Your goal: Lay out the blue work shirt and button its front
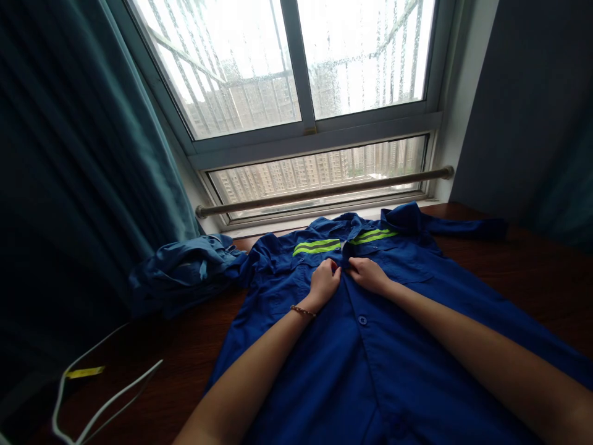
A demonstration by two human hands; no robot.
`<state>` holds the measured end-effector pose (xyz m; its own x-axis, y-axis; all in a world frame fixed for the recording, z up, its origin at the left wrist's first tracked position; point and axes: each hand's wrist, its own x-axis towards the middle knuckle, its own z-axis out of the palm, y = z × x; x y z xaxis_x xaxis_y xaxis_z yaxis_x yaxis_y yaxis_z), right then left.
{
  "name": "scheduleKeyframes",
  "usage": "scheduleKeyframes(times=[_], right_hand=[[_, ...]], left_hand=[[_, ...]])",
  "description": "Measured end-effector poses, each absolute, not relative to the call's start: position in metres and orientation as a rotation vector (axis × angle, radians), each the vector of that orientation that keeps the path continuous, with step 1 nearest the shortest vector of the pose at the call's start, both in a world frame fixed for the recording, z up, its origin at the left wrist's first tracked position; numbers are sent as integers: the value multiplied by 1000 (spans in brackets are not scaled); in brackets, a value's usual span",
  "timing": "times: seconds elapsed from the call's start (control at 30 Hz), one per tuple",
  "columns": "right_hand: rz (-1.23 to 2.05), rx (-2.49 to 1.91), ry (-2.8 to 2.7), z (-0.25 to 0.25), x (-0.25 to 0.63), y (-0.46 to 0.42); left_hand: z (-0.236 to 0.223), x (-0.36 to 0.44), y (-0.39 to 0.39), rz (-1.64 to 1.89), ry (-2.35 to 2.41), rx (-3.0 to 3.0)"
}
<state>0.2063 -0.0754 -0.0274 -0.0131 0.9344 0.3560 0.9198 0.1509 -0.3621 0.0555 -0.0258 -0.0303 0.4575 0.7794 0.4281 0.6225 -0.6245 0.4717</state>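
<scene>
Head view, left hand: the left hand (324,281) is seen curled, its fingers closed on the front placket of the blue work shirt (370,346), just below the collar; a beaded bracelet (302,311) is worn at the wrist.
Head view, right hand: the right hand (368,274) is seen pinched shut on the same placket, just beside the left hand, the two nearly touching at the shirt's midline.
Head view, shirt: the blue work shirt is laid flat, front up, on the dark wooden table (185,358), collar toward the window; yellow-green reflective stripes (317,247) are seen across the chest, and one button (362,320) is seen lower on the placket.
Head view, surface: a second blue garment (185,272) is bunched at the table's left, touching the shirt's sleeve; a white wire hanger (92,402) with a yellow tag (84,372) is seen at lower left.
Head view, room: a window (301,93) with a wooden rail (324,190) is set beyond the table; a teal curtain (69,154) is hung at left.
</scene>
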Motion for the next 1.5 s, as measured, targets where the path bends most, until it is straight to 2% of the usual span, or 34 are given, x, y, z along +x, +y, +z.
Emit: scheduleKeyframes(times=[0.13,0.4,0.53,0.73,0.83,0.9,1.07,1.13,1.3,1.5], right_hand=[[81,-1778,-1850,-25,213,-71],[-38,-1932,-1598,-12,248,-67],[-10,-2069,-1296,-15,275,-69],[46,-2027,-1215,-31,283,-72],[87,-1981,-1192,-33,284,-70],[128,-1954,-1168,-31,285,-69],[271,-1838,-1104,-18,268,-73],[312,-1773,-1108,-12,249,-79],[449,-1561,-1447,-11,202,-99],[72,-1434,-1942,-23,193,-110]], left_hand=[[-40,52,-20,748,1465,2590],[-37,49,20,582,1545,2638],[-29,47,38,646,1614,2624],[-21,44,39,885,1652,2547],[-12,48,26,1159,1537,2568],[-4,54,15,1194,1346,2617],[5,73,-11,600,878,2437],[3,77,-16,461,795,2317],[-6,74,-18,371,721,1897],[-15,61,-16,430,568,1629]])
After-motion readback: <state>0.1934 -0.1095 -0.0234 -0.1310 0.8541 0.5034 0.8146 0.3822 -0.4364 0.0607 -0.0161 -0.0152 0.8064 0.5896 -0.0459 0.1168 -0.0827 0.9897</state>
